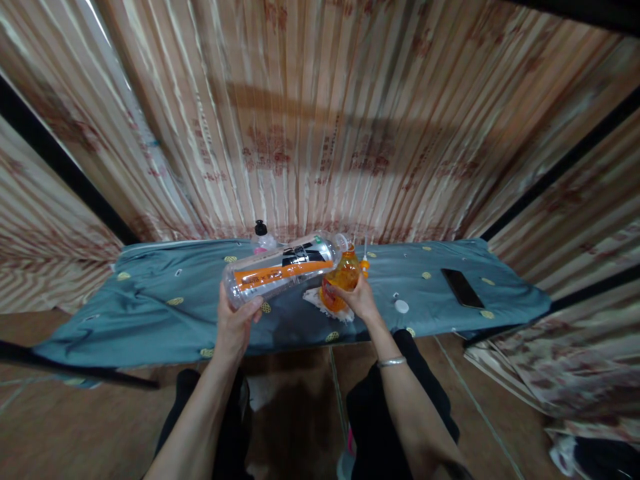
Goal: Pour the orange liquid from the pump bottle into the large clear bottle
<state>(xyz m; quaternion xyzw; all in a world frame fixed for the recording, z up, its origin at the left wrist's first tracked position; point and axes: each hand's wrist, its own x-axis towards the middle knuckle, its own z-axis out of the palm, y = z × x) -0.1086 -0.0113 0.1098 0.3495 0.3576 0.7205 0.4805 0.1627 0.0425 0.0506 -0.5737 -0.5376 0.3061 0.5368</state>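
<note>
My left hand (235,320) grips the base of a large clear plastic bottle (283,268) with an orange and black label, tipped on its side so its open mouth points right. That mouth sits over the top of a small bottle of orange liquid (343,280), which my right hand (357,298) holds upright on a white cloth (314,298). Both stand on a table covered with a teal patterned cloth (160,300). A white cap (401,307) lies on the cloth just right of my right hand.
A black phone (461,287) lies on the table's right part. A small bottle with a black cap (261,237) stands behind the clear bottle. Striped curtains hang behind and to both sides. My knees in dark trousers are below the table edge.
</note>
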